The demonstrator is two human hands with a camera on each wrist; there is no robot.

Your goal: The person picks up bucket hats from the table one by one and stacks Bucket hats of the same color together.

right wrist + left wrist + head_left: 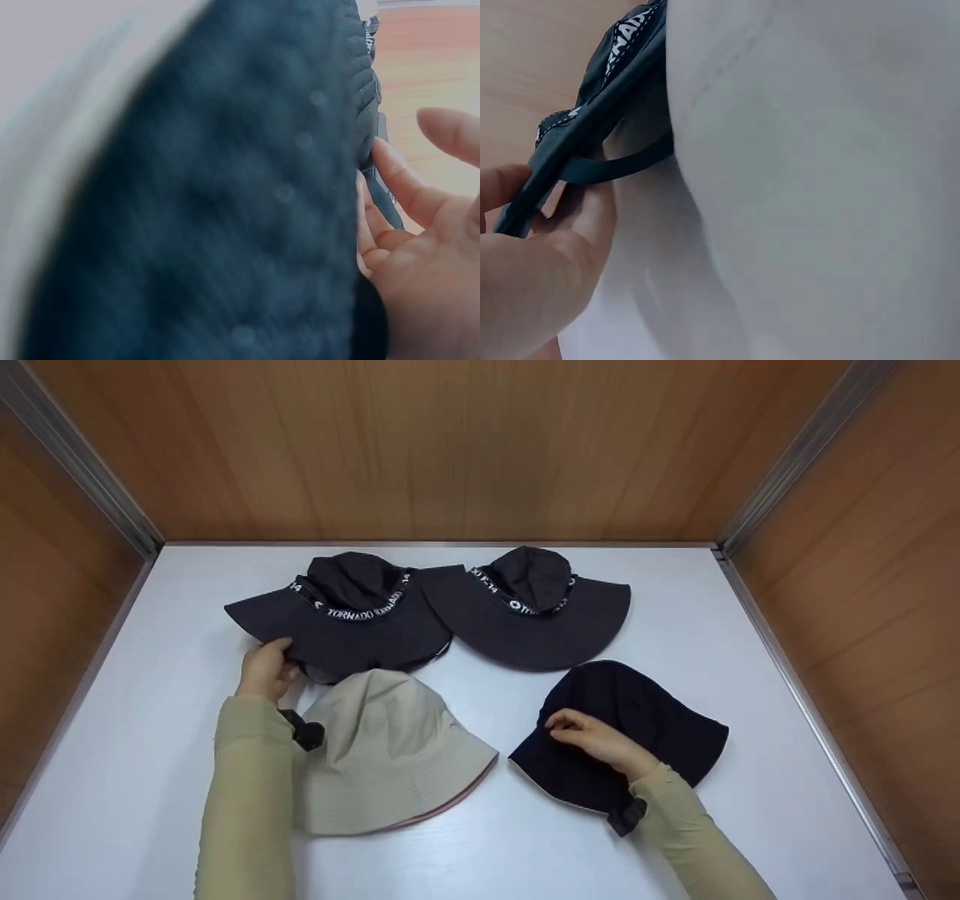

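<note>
At the back left lies a dark grey bucket hat (360, 641) with a white-lettered "TORNADO" band. My left hand (264, 671) pinches the left front of its brim; in the left wrist view, thumb and fingers are on either side of the brim edge (544, 176). My right hand (600, 741) is over a navy bucket hat (641, 705), its fingers loosely bent and holding nothing. Whether it touches the cloth I cannot tell. The navy hat (210, 187) fills much of the right wrist view, blurred, beside the right hand (431, 232).
A beige bucket hat (390, 757) with a reddish inner edge lies crown-up at front left, close to the left forearm. Another dark grey hat (525, 641) is at the back, its brim meeting the first one's. Wooden panels (480, 450) enclose the white table (750, 660).
</note>
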